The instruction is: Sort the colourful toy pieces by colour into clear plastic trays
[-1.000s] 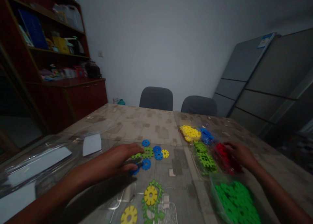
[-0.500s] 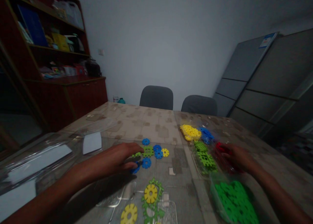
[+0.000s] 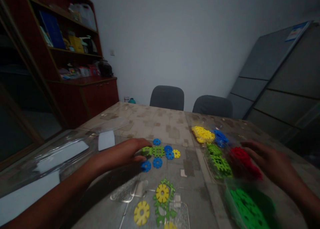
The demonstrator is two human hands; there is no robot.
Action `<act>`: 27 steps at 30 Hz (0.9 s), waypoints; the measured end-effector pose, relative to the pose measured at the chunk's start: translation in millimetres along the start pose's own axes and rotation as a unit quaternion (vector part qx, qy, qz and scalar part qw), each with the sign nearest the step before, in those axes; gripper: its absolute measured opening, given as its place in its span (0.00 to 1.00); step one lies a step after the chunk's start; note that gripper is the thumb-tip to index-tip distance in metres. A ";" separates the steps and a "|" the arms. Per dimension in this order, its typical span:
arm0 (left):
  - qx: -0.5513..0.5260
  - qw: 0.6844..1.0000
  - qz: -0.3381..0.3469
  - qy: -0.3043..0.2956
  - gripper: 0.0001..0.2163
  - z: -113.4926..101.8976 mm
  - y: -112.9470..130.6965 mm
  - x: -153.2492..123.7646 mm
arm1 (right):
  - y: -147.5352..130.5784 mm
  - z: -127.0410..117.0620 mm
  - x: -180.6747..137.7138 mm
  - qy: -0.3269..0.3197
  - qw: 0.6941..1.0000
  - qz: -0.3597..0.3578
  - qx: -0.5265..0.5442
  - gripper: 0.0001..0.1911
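My left hand (image 3: 130,151) is low over the table, thumb and fingers apart around the left end of light green interlocking pieces (image 3: 158,151). Blue notched discs (image 3: 157,162) and a yellow one (image 3: 176,153) adjoin this flat arrangement; whether my fingertips touch it I cannot tell. My right hand (image 3: 268,159), slightly blurred, hovers at the right side of the red pieces (image 3: 242,159) in a clear tub, fingers stretched out and apart, nothing visible in them. Nearer me lies a figure of green pieces (image 3: 163,210) with a yellow disc (image 3: 162,193) on it; another yellow disc (image 3: 141,213) is beside it.
Clear containers hold yellow pieces (image 3: 203,134), blue pieces (image 3: 220,137), light green pieces (image 3: 220,166) and green pieces (image 3: 247,209) at the right. Clear plastic lids with white cards (image 3: 106,140) lie left. Two grey chairs (image 3: 167,97) stand behind the table (image 3: 140,122).
My right hand has drawn back to the right from over the red pieces, uncovering them. The view has turned slightly left. My left hand stays by the light green pieces.
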State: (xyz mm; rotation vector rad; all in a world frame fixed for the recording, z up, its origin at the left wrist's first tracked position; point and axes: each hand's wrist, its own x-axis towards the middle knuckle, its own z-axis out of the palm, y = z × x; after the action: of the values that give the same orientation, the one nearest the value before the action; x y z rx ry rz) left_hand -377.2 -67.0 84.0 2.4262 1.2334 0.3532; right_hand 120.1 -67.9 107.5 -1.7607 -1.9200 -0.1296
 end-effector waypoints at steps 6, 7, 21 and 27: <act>0.020 0.999 -0.023 0.036 0.17 16.1 -33.6 13.6 | -124.0 53.8 -55.0 -0.194 0.969 -0.121 0.094 0.25; 0.018 0.999 -0.022 0.037 0.17 20.9 -37.4 15.6 | -142.4 67.2 -62.5 -0.228 0.961 -0.131 0.086 0.28; -0.022 1.000 0.014 0.011 0.25 52.1 -37.5 26.4 | -208.2 147.8 -9.9 -0.269 0.955 -0.119 0.025 0.27; -0.034 0.999 0.018 0.027 0.13 43.1 -24.4 30.3 | -203.0 142.7 -14.9 -0.264 0.957 -0.113 0.050 0.16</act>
State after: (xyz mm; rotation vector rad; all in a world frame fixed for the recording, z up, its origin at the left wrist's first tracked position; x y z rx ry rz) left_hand -360.1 -39.3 35.9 2.3978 1.1826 0.4671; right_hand -117.1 -52.6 34.6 -1.6111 -2.4491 0.3913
